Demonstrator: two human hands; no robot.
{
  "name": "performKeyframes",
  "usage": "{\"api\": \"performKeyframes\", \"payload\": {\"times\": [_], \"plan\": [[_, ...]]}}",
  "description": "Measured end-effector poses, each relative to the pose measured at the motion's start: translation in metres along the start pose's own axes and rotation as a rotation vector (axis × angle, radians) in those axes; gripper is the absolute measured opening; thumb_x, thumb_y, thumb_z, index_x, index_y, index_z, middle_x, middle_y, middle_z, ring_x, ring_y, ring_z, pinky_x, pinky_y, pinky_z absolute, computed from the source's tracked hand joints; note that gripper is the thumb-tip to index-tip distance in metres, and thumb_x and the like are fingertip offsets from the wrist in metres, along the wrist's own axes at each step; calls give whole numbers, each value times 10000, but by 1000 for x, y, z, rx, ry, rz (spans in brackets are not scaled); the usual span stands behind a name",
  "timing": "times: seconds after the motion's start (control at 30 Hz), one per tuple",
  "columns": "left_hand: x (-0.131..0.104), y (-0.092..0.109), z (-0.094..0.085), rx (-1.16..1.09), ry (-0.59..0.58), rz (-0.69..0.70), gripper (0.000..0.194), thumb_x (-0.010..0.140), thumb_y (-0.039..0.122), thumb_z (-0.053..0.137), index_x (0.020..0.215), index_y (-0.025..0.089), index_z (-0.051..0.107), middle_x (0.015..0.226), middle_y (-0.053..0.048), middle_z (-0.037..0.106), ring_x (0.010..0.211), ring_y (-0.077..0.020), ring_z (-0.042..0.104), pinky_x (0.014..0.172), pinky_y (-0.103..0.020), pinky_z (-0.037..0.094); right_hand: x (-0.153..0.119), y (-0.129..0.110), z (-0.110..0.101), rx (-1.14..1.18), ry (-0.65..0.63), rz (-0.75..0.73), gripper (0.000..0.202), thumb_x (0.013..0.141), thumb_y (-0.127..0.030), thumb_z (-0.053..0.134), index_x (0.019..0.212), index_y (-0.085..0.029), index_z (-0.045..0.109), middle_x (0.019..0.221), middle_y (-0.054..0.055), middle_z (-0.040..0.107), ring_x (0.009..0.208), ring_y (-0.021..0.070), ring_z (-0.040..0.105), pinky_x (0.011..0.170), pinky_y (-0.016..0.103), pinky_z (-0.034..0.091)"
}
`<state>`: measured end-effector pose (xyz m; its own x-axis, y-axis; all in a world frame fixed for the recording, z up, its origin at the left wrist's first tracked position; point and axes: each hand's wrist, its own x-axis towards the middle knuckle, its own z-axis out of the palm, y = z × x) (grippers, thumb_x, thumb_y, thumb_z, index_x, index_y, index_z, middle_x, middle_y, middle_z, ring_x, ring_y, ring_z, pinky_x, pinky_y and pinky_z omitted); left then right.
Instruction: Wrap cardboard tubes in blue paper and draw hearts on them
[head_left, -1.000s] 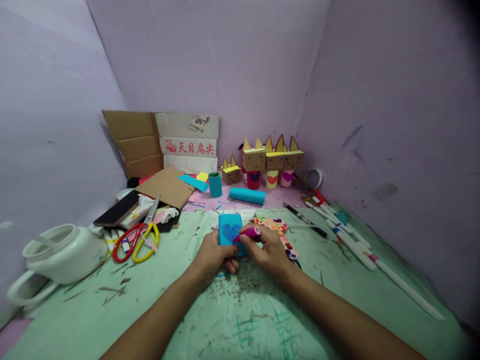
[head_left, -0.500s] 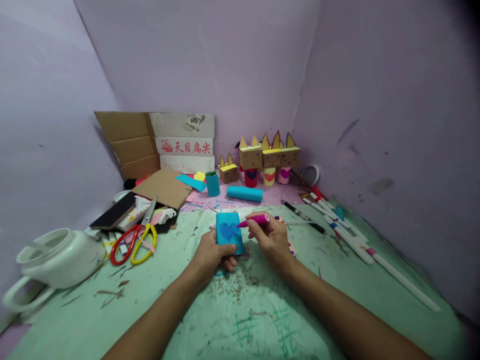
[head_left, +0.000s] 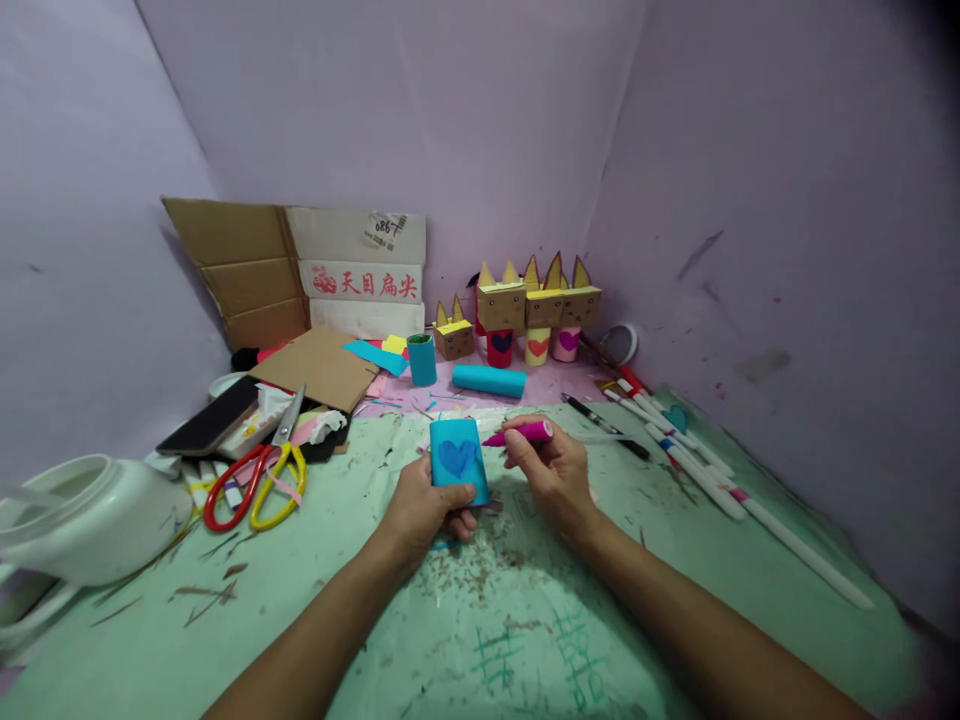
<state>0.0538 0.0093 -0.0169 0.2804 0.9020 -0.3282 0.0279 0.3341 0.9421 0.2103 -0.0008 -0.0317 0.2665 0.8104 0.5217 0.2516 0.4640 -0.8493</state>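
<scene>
My left hand is closed round a blue paper tube, thumb across its lower front. A darker blue heart is coloured on the tube's face. Between the thumb and fingers of my right hand is a magenta marker, its tip pointing left, just off the tube's right edge. Farther back, another blue tube stands upright and a longer blue roll lies on its side. Cardboard figures with pointed ears stand on coloured tubes bearing hearts, beside a loose eared cardboard head.
Scissors with red and yellow handles lie left, near a white teapot and a dark phone-like slab. An opened cardboard box leans on the wall. Several white markers and a black pen lie right.
The marker in my right hand has moved right, its tip away from the heart. My left hand keeps the tube nearly in place. The view has shifted slightly.
</scene>
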Motion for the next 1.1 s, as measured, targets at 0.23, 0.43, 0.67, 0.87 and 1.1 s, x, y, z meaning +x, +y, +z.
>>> {"api": "performKeyframes", "payload": {"times": [0.23,0.43,0.67,0.87,1.1], "plan": [[2,-2,0,-31,-5,3,260,600,123,644,814,164,503,408,9,597,333,-140,542,343,-218,431,-3,5,1,-6,-27,34,156,841,-332,598,874,-186,641,678,8,645,547,140,593,530,287,502],[1,-2,0,-49,-4,6,264,612,113,637,832,162,500,414,13,602,325,-132,535,340,-210,426,-5,6,1,15,-36,28,163,847,-339,606,894,-186,641,674,2,659,538,138,591,539,287,510],[2,-2,0,-57,-15,15,255,628,103,642,842,158,514,405,8,599,312,-131,525,351,-218,428,-6,7,1,15,-41,36,163,845,-337,610,891,-184,639,698,7,656,535,134,593,536,285,514],[2,-2,-1,-47,-20,6,266,630,106,631,872,137,525,409,-3,603,320,-135,532,352,-211,417,-6,5,2,19,-68,31,160,841,-343,614,892,-195,645,727,13,662,553,142,621,533,283,524],[-1,-5,-1,-86,-15,58,274,626,102,653,868,135,529,420,12,597,343,-132,543,363,-211,443,-9,9,3,-35,-58,-13,149,845,-331,608,886,-193,647,766,15,652,576,139,629,557,283,526]]}}
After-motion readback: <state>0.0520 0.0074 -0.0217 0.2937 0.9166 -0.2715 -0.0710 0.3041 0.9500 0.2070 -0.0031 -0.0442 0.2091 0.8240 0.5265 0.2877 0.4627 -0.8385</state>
